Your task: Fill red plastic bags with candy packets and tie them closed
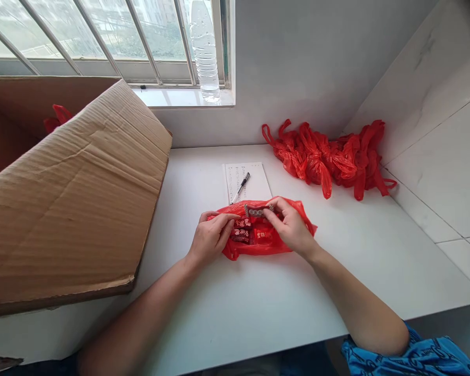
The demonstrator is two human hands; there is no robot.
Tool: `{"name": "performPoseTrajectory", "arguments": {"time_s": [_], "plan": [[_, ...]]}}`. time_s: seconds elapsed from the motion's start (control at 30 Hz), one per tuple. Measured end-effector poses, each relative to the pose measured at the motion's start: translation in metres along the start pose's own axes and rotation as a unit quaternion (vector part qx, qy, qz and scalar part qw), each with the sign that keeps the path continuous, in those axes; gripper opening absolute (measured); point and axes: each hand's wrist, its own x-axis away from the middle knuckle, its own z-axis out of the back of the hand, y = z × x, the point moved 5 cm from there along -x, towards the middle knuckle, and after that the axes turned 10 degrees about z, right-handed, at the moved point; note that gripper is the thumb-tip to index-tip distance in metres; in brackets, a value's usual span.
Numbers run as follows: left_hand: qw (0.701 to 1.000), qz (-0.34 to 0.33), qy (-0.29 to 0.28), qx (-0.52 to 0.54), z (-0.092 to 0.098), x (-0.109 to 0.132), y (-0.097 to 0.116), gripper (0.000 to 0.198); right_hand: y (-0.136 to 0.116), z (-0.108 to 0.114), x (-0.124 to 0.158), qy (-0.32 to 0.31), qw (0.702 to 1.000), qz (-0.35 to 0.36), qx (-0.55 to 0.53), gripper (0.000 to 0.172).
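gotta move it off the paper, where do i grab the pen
Probably pinch the pen by its dark upper end, coming down from above. It lies flat and diagonal on the sheet of paper, so fingers can close on either side of the barrel there; its lower end sits close to the red plastic bag.
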Motion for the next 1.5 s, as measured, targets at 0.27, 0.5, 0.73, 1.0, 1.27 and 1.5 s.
{"name": "performPoseTrajectory", "arguments": {"time_s": [0.27,0.5,0.73,1.0,1.27,1.5], "plan": [[0.990,-0.053,-0.021,-0.126,-0.003,0.001,0.009,0.029,-0.006,0.010,0.003,0.050,0.998,0.003,0.048,0.020],[0.979,-0.112,-0.091,-0.143,-0.006,0.005,0.013,0.030,-0.011,0.005,0.003,0.033,0.999,0.011,0.039,0.030],[0.992,-0.112,0.028,-0.048,0.008,0.004,0.023,0.004,-0.001,-0.004,0.002,-0.017,0.990,-0.076,-0.116,0.022],[0.989,-0.102,0.086,0.061,0.014,0.010,0.027,0.007,-0.004,-0.034,0.007,-0.123,0.960,-0.101,-0.230,0.035],[0.980,-0.167,0.112,-0.005,0.015,0.015,0.038,0.014,-0.016,-0.032,0.008,-0.135,0.963,-0.060,-0.224,0.024],[0.989,-0.104,0.099,0.048,0.015,0.010,0.025,0.029,-0.010,-0.016,0.006,-0.048,0.953,-0.125,-0.272,0.026]]}}
